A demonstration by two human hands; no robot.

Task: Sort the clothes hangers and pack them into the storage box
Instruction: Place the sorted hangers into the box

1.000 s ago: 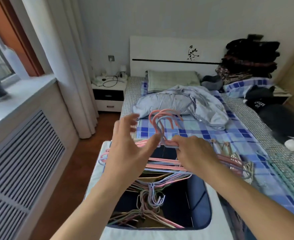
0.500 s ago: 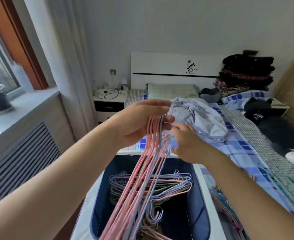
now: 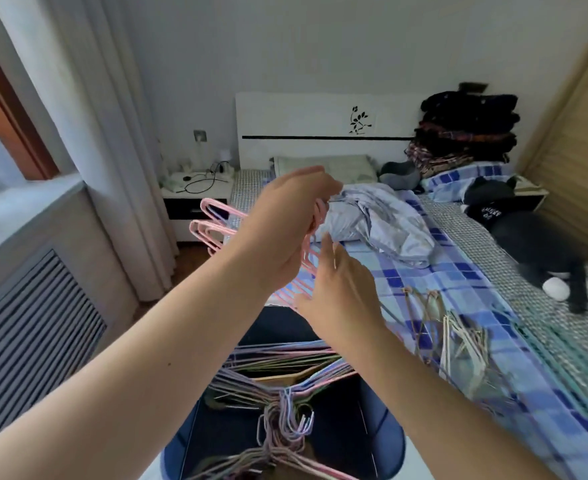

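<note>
My left hand [image 3: 278, 223] grips a bundle of pink wire hangers [image 3: 213, 226], held up over the storage box, their hooks sticking out to the left of my wrist. My right hand [image 3: 341, 292] is just below it with straight fingers touching the bundle's lower wires. The dark blue storage box [image 3: 386, 441] stands below my arms and holds several pastel hangers [image 3: 285, 379], hooks gathered near its middle. Beige and green hangers [image 3: 455, 337] lie on the bed to the right of the box.
The bed with a blue checked sheet [image 3: 465, 275] runs along the right, carrying a crumpled grey cloth [image 3: 379, 220], a pillow, stacked dark clothes [image 3: 465, 129] and a black plush toy [image 3: 541, 251]. A nightstand [image 3: 195, 199], curtain and radiator cover [image 3: 33, 323] are on the left.
My left hand has turned the pink bundle so its hooks now point left instead of the wires hanging down into the box. My right hand let go and opened below it.
</note>
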